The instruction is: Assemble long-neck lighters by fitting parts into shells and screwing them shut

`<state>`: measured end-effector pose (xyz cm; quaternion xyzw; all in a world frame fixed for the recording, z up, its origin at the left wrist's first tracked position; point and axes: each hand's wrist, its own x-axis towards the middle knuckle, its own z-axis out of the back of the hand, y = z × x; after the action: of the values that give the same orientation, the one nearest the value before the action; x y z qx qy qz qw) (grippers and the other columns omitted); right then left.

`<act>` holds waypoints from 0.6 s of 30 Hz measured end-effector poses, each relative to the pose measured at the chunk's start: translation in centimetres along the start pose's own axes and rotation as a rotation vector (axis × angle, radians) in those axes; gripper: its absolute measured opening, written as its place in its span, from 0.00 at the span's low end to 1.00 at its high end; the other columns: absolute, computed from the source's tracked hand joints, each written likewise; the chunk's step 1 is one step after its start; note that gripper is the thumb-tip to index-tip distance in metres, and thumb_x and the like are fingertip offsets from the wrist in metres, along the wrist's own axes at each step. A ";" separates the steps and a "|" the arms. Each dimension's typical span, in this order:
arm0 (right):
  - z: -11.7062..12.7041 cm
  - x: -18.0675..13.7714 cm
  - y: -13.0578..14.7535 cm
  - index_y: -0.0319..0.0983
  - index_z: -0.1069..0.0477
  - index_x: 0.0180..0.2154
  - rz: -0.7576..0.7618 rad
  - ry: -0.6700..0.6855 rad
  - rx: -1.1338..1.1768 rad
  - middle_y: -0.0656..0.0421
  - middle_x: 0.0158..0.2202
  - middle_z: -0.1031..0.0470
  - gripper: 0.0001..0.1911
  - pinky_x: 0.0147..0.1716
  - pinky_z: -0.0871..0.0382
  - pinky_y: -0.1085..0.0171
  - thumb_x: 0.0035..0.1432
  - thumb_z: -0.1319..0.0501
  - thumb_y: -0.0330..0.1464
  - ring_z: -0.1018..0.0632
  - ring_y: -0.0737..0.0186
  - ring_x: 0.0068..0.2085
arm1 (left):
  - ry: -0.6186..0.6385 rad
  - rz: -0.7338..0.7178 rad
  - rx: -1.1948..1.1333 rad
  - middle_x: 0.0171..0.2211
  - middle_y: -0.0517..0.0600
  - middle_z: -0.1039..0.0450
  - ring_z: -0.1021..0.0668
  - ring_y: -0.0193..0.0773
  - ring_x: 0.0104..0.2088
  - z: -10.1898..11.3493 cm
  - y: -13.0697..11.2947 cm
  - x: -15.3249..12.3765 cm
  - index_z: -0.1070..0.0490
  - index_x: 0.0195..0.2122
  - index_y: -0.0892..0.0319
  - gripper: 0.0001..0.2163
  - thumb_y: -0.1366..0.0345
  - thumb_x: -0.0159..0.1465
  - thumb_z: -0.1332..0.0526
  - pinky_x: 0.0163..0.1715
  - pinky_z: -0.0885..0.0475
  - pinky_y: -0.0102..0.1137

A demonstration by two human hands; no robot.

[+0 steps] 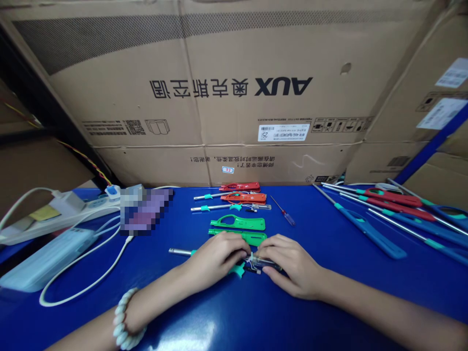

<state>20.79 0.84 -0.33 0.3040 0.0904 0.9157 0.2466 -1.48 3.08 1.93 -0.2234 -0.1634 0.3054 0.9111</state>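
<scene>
My left hand [215, 261] and my right hand [288, 263] meet over a stripped long-nozzle lighter [248, 265] lying on the blue table [329, 273]. Both hands pinch its inner parts, where a teal trigger, thin wires and a clear tube show between the fingers. Its metal nozzle [179, 252] sticks out to the left past my left hand. Just beyond my fingers lie two green shell halves [239, 229].
Red shell halves [243, 192], bare nozzle assemblies and a small screwdriver [283, 210] lie further back. Several whole red and blue lighters [387, 214] are piled at the right. A power strip [54, 214], a white charger with cable and cardboard boxes [234, 87] ring the left and back.
</scene>
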 end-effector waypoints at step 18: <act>-0.3 -0.2 -0.6 0.37 0.34 0.39 -0.062 -0.094 0.024 0.53 0.34 0.26 0.05 0.37 0.33 0.58 0.62 0.48 0.28 0.26 0.57 0.37 | -0.092 -0.147 0.563 0.29 0.48 0.30 0.28 0.39 0.31 -1.8 0.2 0.5 0.31 0.29 0.62 0.06 0.72 0.64 0.41 0.32 0.39 0.33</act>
<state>20.97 1.22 -0.86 0.3465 0.0991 0.8913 0.2750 -0.43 2.99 0.37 0.0650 -0.1291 0.2816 0.9486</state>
